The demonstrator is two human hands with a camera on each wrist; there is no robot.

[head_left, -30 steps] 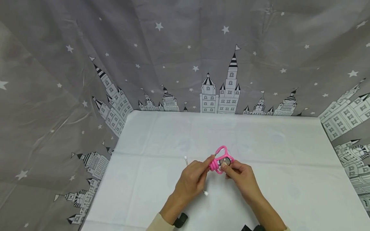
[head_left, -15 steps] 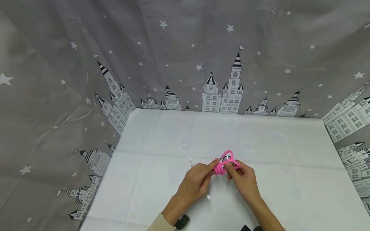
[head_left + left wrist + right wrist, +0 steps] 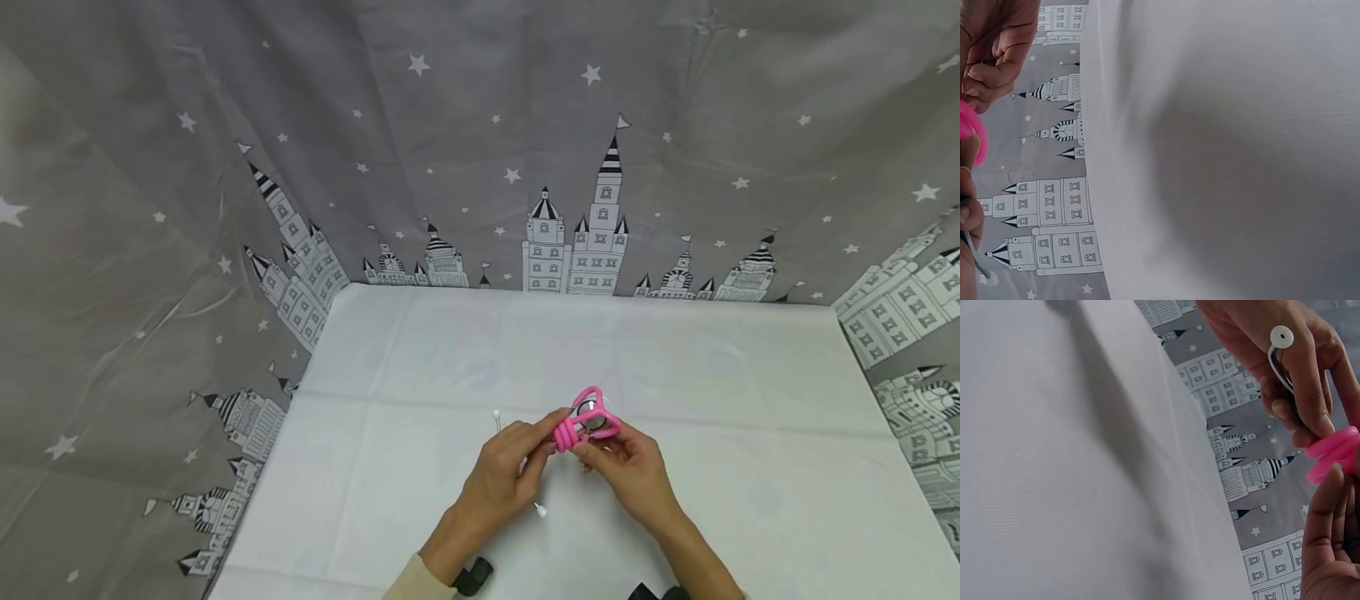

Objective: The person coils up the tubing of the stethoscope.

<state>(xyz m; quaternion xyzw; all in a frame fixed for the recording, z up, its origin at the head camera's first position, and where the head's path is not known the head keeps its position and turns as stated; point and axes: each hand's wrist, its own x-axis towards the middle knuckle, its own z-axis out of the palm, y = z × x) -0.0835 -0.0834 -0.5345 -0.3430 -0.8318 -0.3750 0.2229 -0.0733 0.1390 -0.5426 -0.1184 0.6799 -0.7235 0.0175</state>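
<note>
A pink stethoscope [image 3: 566, 435] is held just above the white table, its tubing wound into a tight coil with a loop at the far side. Its round metal chest piece [image 3: 592, 414] shows through that loop. My left hand [image 3: 504, 467] grips the coil and the metal ear tubes, seen also in the right wrist view, where a white ear tip [image 3: 1282, 336] sticks out past the fingers. With thumb and fingers my right hand [image 3: 637, 471] holds the near right side of the tubing; its fingertips are partly hidden behind it.
The table [image 3: 405, 367] is covered in white cloth. Behind it and along its sides hangs a grey curtain [image 3: 450, 108] printed with castles and stars. Dark straps with camera mounts [image 3: 472, 577] sit at the wrists.
The chest piece was in front of the tubing under my right thumb; now it lies behind the pink loop. My right thumb has shifted towards the coil. The left hand keeps its grip.
</note>
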